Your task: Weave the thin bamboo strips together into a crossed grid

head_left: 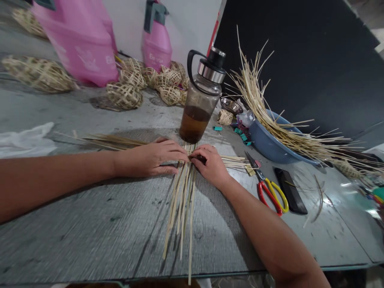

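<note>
Thin pale bamboo strips (183, 200) cross on the grey table in front of me, several fanning toward the near edge and others running sideways. My left hand (156, 157) lies palm down at the crossing, fingers stretched out and the thumb apart, touching the strips. My right hand (213, 166) is closed at the right side of the crossing, thumb and fingers pinching the strips. Both hands' fingertips nearly meet and hide most of the woven part. More strips come out left of my left hand and right of my right wrist.
A bottle of brown liquid (196, 116) stands just behind my hands. Scissors (271, 194) and a black phone-like slab (290, 191) lie to the right. A blue basin (264, 138) holds a strip bundle (282, 128). Woven balls (124, 95) and pink jugs (87, 48) stand behind.
</note>
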`<state>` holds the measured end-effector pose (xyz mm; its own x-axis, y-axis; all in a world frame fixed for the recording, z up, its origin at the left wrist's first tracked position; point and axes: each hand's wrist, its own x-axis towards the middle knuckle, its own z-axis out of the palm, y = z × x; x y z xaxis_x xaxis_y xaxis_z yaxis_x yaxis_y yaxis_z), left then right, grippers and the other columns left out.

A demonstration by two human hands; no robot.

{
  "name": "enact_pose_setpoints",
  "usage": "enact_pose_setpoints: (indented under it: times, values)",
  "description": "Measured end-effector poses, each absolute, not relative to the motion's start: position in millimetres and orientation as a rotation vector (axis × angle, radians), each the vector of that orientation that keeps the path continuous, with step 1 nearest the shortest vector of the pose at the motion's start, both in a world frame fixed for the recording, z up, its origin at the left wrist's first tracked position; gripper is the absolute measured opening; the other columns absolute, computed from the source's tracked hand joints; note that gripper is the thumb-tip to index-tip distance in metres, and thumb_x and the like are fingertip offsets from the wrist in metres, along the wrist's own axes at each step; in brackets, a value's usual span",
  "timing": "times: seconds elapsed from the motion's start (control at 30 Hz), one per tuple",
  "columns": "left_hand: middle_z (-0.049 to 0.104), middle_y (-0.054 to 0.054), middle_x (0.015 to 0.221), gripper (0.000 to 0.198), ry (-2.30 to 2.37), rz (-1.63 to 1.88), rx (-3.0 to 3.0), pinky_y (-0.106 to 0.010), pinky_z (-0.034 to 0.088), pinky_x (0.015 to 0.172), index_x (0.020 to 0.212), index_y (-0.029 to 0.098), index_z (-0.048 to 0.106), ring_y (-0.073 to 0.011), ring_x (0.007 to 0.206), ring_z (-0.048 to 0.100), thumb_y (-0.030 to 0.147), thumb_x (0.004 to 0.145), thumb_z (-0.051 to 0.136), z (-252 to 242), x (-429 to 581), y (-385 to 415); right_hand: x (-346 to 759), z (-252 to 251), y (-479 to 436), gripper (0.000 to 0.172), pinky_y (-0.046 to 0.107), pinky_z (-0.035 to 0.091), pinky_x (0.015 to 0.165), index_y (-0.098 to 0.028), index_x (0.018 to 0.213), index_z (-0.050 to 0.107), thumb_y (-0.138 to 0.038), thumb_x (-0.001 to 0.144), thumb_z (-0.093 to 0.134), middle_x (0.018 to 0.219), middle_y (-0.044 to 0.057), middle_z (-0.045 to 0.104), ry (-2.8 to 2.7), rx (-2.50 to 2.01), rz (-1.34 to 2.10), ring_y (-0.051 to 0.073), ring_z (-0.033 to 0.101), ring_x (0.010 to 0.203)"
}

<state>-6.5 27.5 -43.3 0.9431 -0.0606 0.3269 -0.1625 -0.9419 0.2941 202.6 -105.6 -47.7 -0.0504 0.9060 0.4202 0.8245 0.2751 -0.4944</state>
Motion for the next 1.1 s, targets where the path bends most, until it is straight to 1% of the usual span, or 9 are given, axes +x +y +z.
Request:
enact_pose_setpoints:
  times: [0.17, 0.37, 0.47, 0.53, 0.63, 0.67, 0.7, 0.83, 1.1]
  values:
    - [0.059, -0.005, 0.131, 0.022, -0.174, 0.428, 2.788, -0.034, 0.03, 0.105, 0.117, 0.026, 0.071, -0.0225, 0.12, 0.048, 0.029, 0.098, 0.061, -44.5, -6.2, 30.2, 202.3, -48.6, -105.6, 0.005, 0.038, 0.042, 0.095, -0.019, 0.091, 0.07, -0.016, 0.089, 0.066, 0.097, 0.006, 0.068, -1.885, -1.542, 0.156, 0.022, 0.059, 0.102]
    - [0.06, -0.005, 0.13, 0.022, -0.171, 0.422, 2.778, -0.035, 0.031, 0.105, 0.116, 0.027, 0.072, -0.0231, 0.12, 0.048, 0.029, 0.098, 0.061, -43.0, -5.6, 30.0, 202.8, -49.9, -104.9, 0.005, 0.038, 0.041, 0.095, -0.02, 0.091, 0.07, -0.017, 0.089, 0.067, 0.098, 0.007, 0.067, -1.885, -1.547, 0.15, 0.022, 0.059, 0.102]
    - [0.06, -0.005, 0.131, 0.022, -0.158, 0.414, 2.783, -0.035, 0.03, 0.105, 0.117, 0.026, 0.071, -0.0231, 0.12, 0.048, 0.03, 0.098, 0.061, -43.1, -5.9, 29.1, 203.2, -49.8, -104.8, 0.005, 0.038, 0.042, 0.095, -0.019, 0.091, 0.07, -0.016, 0.089, 0.067, 0.098, 0.007, 0.067, -1.896, -1.539, 0.144, 0.022, 0.059, 0.102]
    - [0.06, -0.005, 0.131, 0.024, -0.16, 0.424, 2.783, -0.034, 0.029, 0.105, 0.121, 0.025, 0.068, -0.0229, 0.121, 0.047, 0.031, 0.099, 0.06, -43.8, -5.9, 28.6, 203.2, -49.9, -105.0, 0.005, 0.038, 0.042, 0.095, -0.02, 0.091, 0.07, -0.017, 0.089, 0.067, 0.098, 0.006, 0.067, -1.891, -1.547, 0.143, 0.022, 0.059, 0.102]
    - [0.06, -0.007, 0.132, 0.037, -0.178, 0.48, 2.773, -0.034, 0.029, 0.106, 0.135, 0.02, 0.058, -0.0222, 0.12, 0.048, 0.033, 0.1, 0.059, -44.8, -5.7, 28.5, 203.1, -50.2, -105.3, 0.006, 0.038, 0.042, 0.095, -0.021, 0.092, 0.07, -0.017, 0.089, 0.066, 0.098, 0.006, 0.068, -1.878, -1.557, 0.149, 0.022, 0.058, 0.102]
    - [0.06, -0.007, 0.132, 0.039, -0.183, 0.494, 2.771, -0.033, 0.028, 0.105, 0.137, 0.02, 0.056, -0.0219, 0.119, 0.049, 0.033, 0.1, 0.058, -45.0, -5.6, 28.6, 203.1, -50.3, -105.4, 0.006, 0.038, 0.041, 0.095, -0.021, 0.092, 0.07, -0.017, 0.089, 0.066, 0.098, 0.006, 0.068, -1.877, -1.56, 0.15, 0.022, 0.058, 0.102]
    - [0.06, -0.007, 0.131, 0.037, -0.186, 0.498, 2.772, -0.033, 0.028, 0.105, 0.136, 0.02, 0.058, -0.0217, 0.119, 0.049, 0.033, 0.1, 0.058, -45.0, -5.6, 28.9, 203.0, -50.3, -105.5, 0.006, 0.039, 0.041, 0.096, -0.021, 0.092, 0.07, -0.017, 0.089, 0.066, 0.098, 0.006, 0.068, -1.878, -1.563, 0.151, 0.022, 0.058, 0.102]
    - [0.06, -0.005, 0.13, 0.024, -0.177, 0.449, 2.779, -0.033, 0.029, 0.105, 0.12, 0.025, 0.069, -0.0219, 0.12, 0.049, 0.029, 0.099, 0.06, -43.5, -5.4, 29.8, 203.2, -50.0, -105.4, 0.005, 0.039, 0.04, 0.097, -0.02, 0.091, 0.07, -0.017, 0.089, 0.066, 0.099, 0.006, 0.067, -1.888, -1.55, 0.158, 0.022, 0.058, 0.103]
    - [0.061, -0.006, 0.129, 0.024, -0.145, 0.429, 2.777, -0.036, 0.029, 0.105, 0.119, 0.026, 0.071, -0.0231, 0.12, 0.049, 0.031, 0.099, 0.059, -43.5, -5.2, 29.2, 203.6, -49.7, -105.4, 0.006, 0.04, 0.041, 0.097, -0.02, 0.093, 0.07, -0.019, 0.09, 0.065, 0.1, 0.007, 0.067, -1.888, -1.566, 0.166, 0.022, 0.059, 0.103]
